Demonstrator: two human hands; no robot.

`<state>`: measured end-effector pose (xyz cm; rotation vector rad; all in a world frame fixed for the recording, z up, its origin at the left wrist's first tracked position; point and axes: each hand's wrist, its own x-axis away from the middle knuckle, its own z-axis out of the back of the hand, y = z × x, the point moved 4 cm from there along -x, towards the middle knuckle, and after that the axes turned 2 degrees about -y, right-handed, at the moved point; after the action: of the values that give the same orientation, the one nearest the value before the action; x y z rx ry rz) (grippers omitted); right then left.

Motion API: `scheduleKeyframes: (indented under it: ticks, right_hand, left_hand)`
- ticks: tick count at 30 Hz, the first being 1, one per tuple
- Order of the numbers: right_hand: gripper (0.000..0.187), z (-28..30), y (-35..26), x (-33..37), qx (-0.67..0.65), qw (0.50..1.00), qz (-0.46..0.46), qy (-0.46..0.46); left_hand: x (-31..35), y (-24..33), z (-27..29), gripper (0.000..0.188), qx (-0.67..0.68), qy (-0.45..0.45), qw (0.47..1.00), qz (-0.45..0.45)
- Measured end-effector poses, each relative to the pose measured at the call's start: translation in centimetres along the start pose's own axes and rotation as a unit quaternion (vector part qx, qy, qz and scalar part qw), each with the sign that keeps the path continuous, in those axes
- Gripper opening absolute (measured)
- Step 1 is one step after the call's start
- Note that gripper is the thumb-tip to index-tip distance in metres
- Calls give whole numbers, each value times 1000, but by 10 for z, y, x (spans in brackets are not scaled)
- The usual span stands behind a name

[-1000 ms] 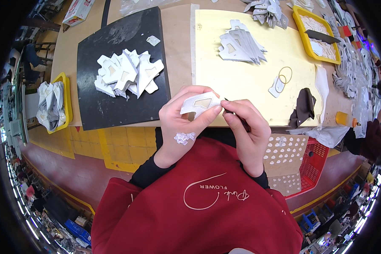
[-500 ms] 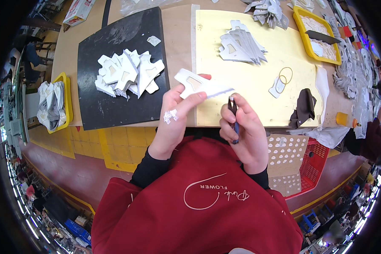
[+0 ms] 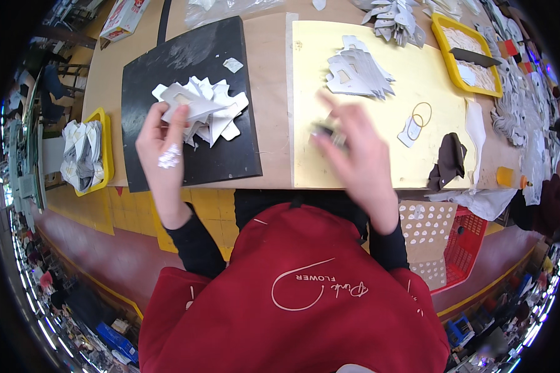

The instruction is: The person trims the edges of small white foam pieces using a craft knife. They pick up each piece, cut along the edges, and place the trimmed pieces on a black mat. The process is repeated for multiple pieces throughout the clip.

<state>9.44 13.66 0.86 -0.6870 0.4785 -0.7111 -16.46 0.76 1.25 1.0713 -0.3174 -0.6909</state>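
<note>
My left hand (image 3: 162,140) is closed on a flat white shoe-upper piece (image 3: 196,107) with a beige patch, held over a pile of similar white pieces (image 3: 221,115). That pile lies on a black board (image 3: 224,160), and I cannot tell whether the held piece touches it. Blurred by motion, my right hand (image 3: 358,146) is above the yellow sheet (image 3: 379,168). A small dark tool that looks like thread snips (image 3: 325,133) shows within its fingers. Farther back on that sheet lies a fanned stack of grey-white pieces (image 3: 359,68).
A yellow tray (image 3: 107,149) of white pieces stands at the left. Two thin rings (image 3: 422,114), a small white piece (image 3: 408,133) and a dark cloth (image 3: 449,160) lie at the right. Beyond is another yellow tray (image 3: 440,56). A red crate (image 3: 466,242) sits below the table.
My left hand has moved left with the white piece, from between the boards to over the pile. My right hand has shifted slightly up and turned, parting from the piece.
</note>
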Motion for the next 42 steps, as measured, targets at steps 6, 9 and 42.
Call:
scheduleKeyframes:
  ticks: [6, 9, 42]
  right_hand:
    - [28, 8, 78, -35, 145, 969, -129, 152]
    - [19, 4, 84, -27, 107, 975, -146, 127]
    - [33, 13, 53, 38, -71, 976, -137, 151]
  left_hand:
    - [-12, -10, 38, 30, -304, 127, 940, -85]
    - [-3, 5, 35, 25, -148, 177, 971, -63]
    - [69, 16, -120, 29, 348, -246, 892, 153]
